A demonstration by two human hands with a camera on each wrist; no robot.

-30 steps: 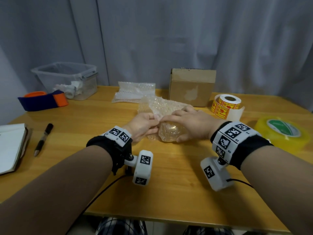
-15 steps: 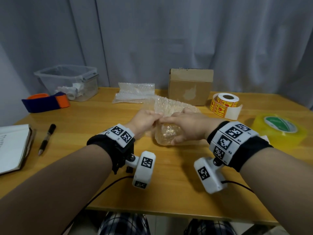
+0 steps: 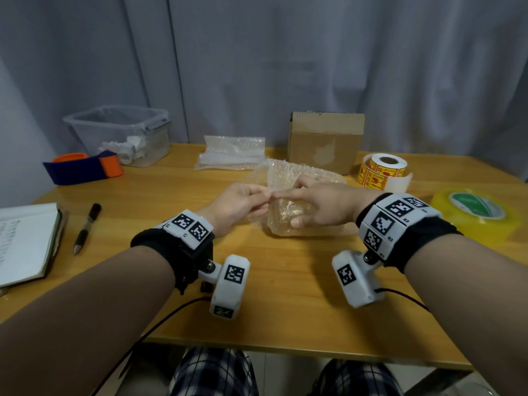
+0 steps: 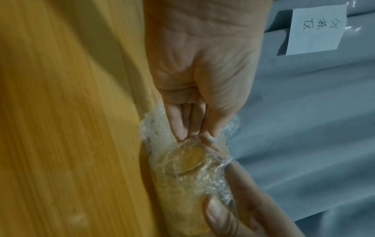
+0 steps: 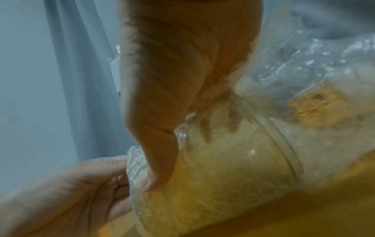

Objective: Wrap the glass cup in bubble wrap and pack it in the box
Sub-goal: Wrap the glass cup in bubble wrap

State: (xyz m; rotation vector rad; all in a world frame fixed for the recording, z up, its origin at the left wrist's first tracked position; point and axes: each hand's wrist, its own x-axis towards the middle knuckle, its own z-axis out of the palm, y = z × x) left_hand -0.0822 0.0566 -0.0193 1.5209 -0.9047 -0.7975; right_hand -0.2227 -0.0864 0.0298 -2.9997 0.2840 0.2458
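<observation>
The glass cup [image 3: 285,224] lies on its side on the wooden table [image 3: 285,295], partly rolled in a sheet of bubble wrap [image 3: 285,175]. My right hand [image 3: 297,204] grips the wrapped cup from above, thumb at the near side. In the right wrist view the thumb [image 5: 156,168] presses wrap against the cup [image 5: 233,160]. My left hand [image 3: 264,195] pinches the wrap's left edge beside the cup's base. The left wrist view shows the fingertips [image 4: 182,128] closed on the wrap [image 4: 150,128] above the cup's base [image 4: 186,162]. The cardboard box [image 3: 325,144] stands behind, flaps shut.
Spare bubble wrap [image 3: 231,155] lies beyond the hands. A clear plastic tub [image 3: 120,132] and an orange-blue band [image 3: 83,170] sit back left. A pen [image 3: 85,227] and notebook [image 3: 25,241] lie left. A sticker roll [image 3: 383,170] and tape roll [image 3: 474,212] are right.
My left hand has risen a little and now pinches the wrap's edge higher beside the cup. My right hand keeps its hold on the wrapped cup.
</observation>
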